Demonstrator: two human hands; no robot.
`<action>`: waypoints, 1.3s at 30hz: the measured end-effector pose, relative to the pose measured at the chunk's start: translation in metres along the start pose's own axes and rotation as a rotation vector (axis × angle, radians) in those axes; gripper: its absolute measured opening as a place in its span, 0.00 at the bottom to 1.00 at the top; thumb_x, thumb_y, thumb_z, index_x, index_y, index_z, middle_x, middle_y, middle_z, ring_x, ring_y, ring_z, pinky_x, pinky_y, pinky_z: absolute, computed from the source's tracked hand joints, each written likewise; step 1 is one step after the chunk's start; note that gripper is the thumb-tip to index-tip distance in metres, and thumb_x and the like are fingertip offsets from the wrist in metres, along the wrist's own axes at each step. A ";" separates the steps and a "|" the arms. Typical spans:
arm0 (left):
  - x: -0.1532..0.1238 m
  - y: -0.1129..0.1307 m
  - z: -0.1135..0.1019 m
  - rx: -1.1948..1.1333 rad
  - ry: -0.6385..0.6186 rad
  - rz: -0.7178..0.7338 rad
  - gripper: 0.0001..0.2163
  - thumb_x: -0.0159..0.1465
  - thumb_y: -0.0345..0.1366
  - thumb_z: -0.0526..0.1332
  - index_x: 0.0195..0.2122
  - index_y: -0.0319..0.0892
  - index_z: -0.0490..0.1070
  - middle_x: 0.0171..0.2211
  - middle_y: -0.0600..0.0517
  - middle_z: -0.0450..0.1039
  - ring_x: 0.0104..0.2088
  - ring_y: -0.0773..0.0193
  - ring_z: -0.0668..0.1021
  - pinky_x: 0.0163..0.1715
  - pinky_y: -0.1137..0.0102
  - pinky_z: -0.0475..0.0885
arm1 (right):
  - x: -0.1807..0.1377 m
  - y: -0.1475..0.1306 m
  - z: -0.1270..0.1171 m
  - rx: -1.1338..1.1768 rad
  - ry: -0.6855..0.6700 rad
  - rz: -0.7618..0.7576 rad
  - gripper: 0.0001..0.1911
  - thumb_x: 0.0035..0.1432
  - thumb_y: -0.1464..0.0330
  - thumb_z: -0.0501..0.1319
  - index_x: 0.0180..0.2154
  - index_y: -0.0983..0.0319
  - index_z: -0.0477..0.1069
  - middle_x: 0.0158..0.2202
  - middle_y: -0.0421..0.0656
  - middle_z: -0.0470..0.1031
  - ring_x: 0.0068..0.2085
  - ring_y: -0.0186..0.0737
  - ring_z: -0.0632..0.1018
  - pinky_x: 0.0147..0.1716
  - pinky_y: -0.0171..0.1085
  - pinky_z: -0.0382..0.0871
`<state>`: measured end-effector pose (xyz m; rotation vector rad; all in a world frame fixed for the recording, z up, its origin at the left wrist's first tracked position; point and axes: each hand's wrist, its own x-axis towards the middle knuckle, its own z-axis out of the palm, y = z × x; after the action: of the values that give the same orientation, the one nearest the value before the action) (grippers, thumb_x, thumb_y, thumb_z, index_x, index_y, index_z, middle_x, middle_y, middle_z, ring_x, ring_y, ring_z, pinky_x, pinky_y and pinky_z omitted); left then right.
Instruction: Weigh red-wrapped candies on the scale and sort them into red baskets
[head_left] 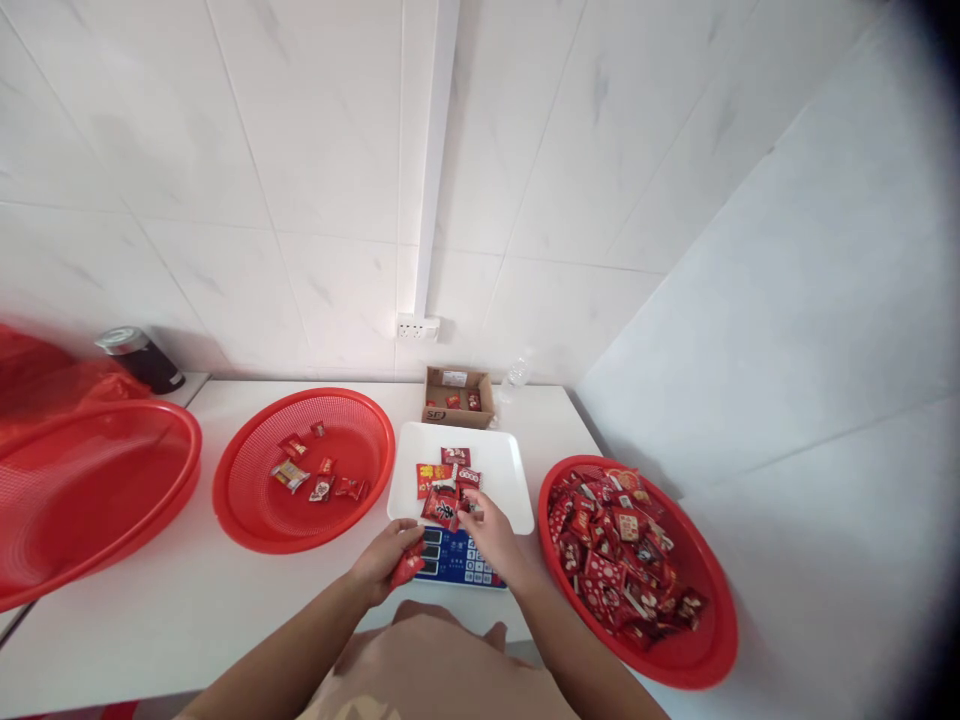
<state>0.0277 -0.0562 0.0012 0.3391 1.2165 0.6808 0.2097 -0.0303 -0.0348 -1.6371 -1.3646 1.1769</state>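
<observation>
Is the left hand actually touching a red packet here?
Touching. The head view shows the left hand gripping a red packet, which sticks out from under its fingers.

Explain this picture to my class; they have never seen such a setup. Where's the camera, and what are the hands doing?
No machine here: a person works with two bare hands, and a camera worn on the head looks forward and down. On the white table stands a digital scale whose white tray bears a pile of wrapped packets. The left hand holds a red packet; the right hand touches the pile, though its grip is unclear. To the left, a red perforated basket holds a few packets; to the right, another basket is heaped with them. Behind the tray sits an open cardboard box.
</observation>
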 end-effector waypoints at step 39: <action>0.004 -0.012 -0.031 -0.035 -0.121 -0.084 0.16 0.51 0.42 0.67 0.38 0.42 0.68 0.25 0.57 0.71 0.14 0.78 0.65 0.12 0.82 0.55 | 0.003 0.010 0.000 -0.898 -0.212 -0.444 0.22 0.58 0.60 0.55 0.55 0.51 0.64 0.63 0.43 0.57 0.63 0.50 0.54 0.57 0.50 0.51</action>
<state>0.0032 -0.0665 -0.0194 0.2940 1.0967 0.6004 0.2131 -0.0299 -0.0444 -1.6243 -2.4687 0.4800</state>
